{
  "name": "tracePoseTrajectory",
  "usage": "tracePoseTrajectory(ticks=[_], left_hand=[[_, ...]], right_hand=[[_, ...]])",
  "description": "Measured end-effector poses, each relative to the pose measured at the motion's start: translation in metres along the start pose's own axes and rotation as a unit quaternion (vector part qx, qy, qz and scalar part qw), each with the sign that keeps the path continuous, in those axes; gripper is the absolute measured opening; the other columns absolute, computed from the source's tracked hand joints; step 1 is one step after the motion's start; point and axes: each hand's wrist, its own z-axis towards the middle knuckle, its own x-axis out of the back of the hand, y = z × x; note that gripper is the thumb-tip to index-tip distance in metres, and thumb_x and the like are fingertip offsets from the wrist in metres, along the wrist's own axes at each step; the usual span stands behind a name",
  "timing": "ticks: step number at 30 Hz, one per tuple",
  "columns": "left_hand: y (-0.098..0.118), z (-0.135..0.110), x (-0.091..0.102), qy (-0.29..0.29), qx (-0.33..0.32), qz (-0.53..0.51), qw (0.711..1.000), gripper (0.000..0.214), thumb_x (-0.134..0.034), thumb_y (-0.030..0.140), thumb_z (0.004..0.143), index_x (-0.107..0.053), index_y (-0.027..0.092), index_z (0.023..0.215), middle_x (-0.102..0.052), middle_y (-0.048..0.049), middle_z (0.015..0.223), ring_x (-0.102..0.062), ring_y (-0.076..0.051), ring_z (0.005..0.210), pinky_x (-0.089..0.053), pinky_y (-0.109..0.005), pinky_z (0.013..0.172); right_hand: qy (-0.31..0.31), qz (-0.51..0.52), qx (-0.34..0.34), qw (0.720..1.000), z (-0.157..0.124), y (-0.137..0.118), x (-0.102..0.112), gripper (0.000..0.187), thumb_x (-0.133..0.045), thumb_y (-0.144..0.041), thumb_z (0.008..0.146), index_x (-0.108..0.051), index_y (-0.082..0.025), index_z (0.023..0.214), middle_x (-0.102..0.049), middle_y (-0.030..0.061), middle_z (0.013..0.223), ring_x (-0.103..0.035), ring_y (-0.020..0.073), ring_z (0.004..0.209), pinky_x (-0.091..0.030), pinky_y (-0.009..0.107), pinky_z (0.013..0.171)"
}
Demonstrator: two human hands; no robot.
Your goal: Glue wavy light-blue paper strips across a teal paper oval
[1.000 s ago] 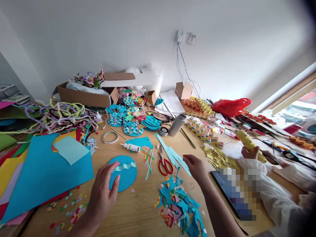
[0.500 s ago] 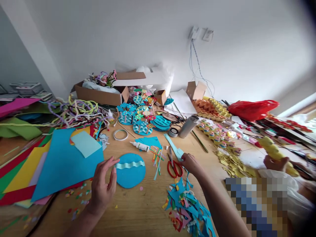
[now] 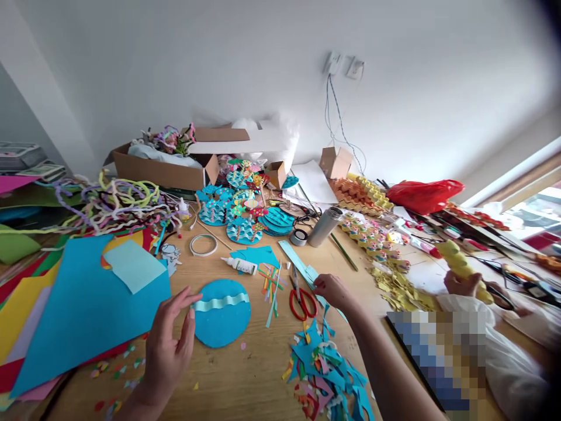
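Observation:
A blue felt-like disc (image 3: 222, 327) lies flat on the table, with a wavy light blue strip (image 3: 221, 302) across its upper part. My left hand (image 3: 170, 339) is at the disc's left edge, thumb and fingers apart, fingertips close to the strip's left end. I cannot tell whether they touch it. My right hand (image 3: 335, 292) has its fingers closed on light blue paper strips (image 3: 294, 255) lying on the table; the fingertips are partly hidden. Red-handled scissors (image 3: 302, 301) lie open just left of that hand. A white glue bottle (image 3: 240, 266) rests on its side above the disc.
Blue scraps (image 3: 333, 362) are heaped at the front right. Coloured sheets (image 3: 96, 298) cover the left side. Behind stand a tape roll (image 3: 203, 245), decorated blue discs (image 3: 244, 230) and a grey flask (image 3: 325, 227). A co-worker's hands (image 3: 464, 283) hold a yellow piece at right.
The view has turned a little to the right, so the scene sits further left. More of the light blue strips shows beyond my right hand. My left hand stays beside the disc.

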Motion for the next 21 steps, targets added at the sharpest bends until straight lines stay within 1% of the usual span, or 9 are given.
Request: tracePoseTrajectory(ticks=[3, 6, 9, 12, 14, 16, 18, 20, 21], left_hand=[[0.000, 0.000, 0.000, -0.003, 0.004, -0.003, 1.000, 0.048, -0.054, 0.014, 0.087, -0.043, 0.022, 0.133, -0.065, -0.0082, 0.107, -0.061, -0.023, 0.102, -0.049, -0.041, 0.088], [-0.001, -0.001, -0.001, -0.007, 0.006, -0.006, 1.000, 0.048, -0.055, 0.015, 0.087, -0.044, 0.022, 0.133, -0.066, -0.0084, 0.107, -0.061, -0.024, 0.103, -0.049, -0.041, 0.089], [-0.002, -0.001, -0.002, -0.009, 0.008, -0.007, 1.000, 0.047, -0.054, 0.015, 0.087, -0.044, 0.022, 0.132, -0.065, -0.0087, 0.107, -0.062, -0.023, 0.102, -0.049, -0.041, 0.088], [0.000, 0.000, -0.001, -0.007, 0.006, -0.008, 1.000, 0.044, -0.054, 0.017, 0.087, -0.045, 0.023, 0.131, -0.065, -0.0087, 0.107, -0.062, -0.023, 0.100, -0.050, -0.040, 0.087], [0.005, 0.001, -0.001, -0.008, 0.009, -0.015, 1.000, 0.041, -0.055, 0.019, 0.087, -0.049, 0.023, 0.127, -0.066, -0.0087, 0.106, -0.062, -0.023, 0.099, -0.051, -0.039, 0.084], [0.012, 0.001, -0.001, -0.025, 0.022, -0.034, 0.999, 0.032, -0.056, 0.022, 0.087, -0.056, 0.024, 0.119, -0.066, -0.0082, 0.104, -0.062, -0.023, 0.099, -0.051, -0.036, 0.082], [0.022, -0.002, -0.003, -0.073, 0.057, -0.080, 0.992, 0.022, -0.056, 0.026, 0.087, -0.063, 0.025, 0.107, -0.067, -0.0072, 0.102, -0.062, -0.023, 0.097, -0.051, -0.034, 0.081], [0.035, -0.006, -0.007, -0.146, 0.120, -0.158, 0.969, 0.016, -0.056, 0.033, 0.087, -0.068, 0.025, 0.095, -0.068, -0.0061, 0.094, -0.064, -0.021, 0.090, -0.051, -0.033, 0.079], [0.041, -0.008, -0.009, -0.194, 0.164, -0.205, 0.945, 0.020, -0.055, 0.037, 0.088, -0.069, 0.025, 0.094, -0.068, -0.0067, 0.092, -0.063, -0.021, 0.089, -0.051, -0.033, 0.079]], right_hand=[[0.007, 0.006, 0.005, 1.000, 0.000, 0.000, 0.002, 0.019, -0.062, -0.013, 0.072, -0.073, -0.017, 0.087, -0.074, 0.0050, 0.087, -0.066, 0.0190, 0.086, -0.042, 0.022, 0.068], [0.027, 0.014, 0.006, 1.000, -0.003, -0.001, 0.002, 0.024, -0.054, -0.009, 0.075, -0.074, -0.017, 0.086, -0.074, 0.0061, 0.091, -0.066, 0.0192, 0.091, -0.041, 0.022, 0.073], [0.062, 0.023, -0.015, 0.998, -0.008, -0.006, 0.006, 0.029, -0.048, -0.007, 0.075, -0.073, -0.015, 0.087, -0.073, 0.0103, 0.091, -0.066, 0.0212, 0.088, -0.041, 0.024, 0.071], [0.109, 0.043, -0.031, 0.993, -0.018, -0.015, 0.018, 0.030, -0.043, -0.009, 0.078, -0.071, -0.012, 0.090, -0.072, 0.0150, 0.092, -0.065, 0.0236, 0.086, -0.042, 0.027, 0.070], [0.136, 0.066, -0.018, 0.988, -0.029, -0.025, 0.031, 0.030, -0.041, -0.011, 0.080, -0.069, -0.012, 0.093, -0.071, 0.0142, 0.093, -0.064, 0.0226, 0.085, -0.042, 0.027, 0.071], [0.147, 0.097, 0.015, 0.984, -0.045, -0.040, 0.044, 0.027, -0.042, -0.016, 0.084, -0.066, -0.014, 0.093, -0.071, 0.0096, 0.088, -0.063, 0.0196, 0.081, -0.043, 0.026, 0.071], [0.146, 0.142, 0.070, 0.977, -0.065, -0.059, 0.054, 0.023, -0.041, -0.022, 0.087, -0.064, -0.017, 0.090, -0.069, 0.0050, 0.085, -0.062, 0.0165, 0.079, -0.044, 0.024, 0.071], [0.107, 0.286, 0.183, 0.934, -0.089, -0.081, 0.058, 0.022, -0.046, -0.033, 0.089, -0.063, -0.018, 0.089, -0.067, 0.0044, 0.083, -0.060, 0.0171, 0.077, -0.044, 0.026, 0.069], [0.075, 0.340, 0.217, 0.912, -0.102, -0.093, 0.057, 0.023, -0.049, -0.037, 0.089, -0.062, -0.018, 0.088, -0.066, 0.0037, 0.081, -0.058, 0.0165, 0.074, -0.044, 0.025, 0.065]])
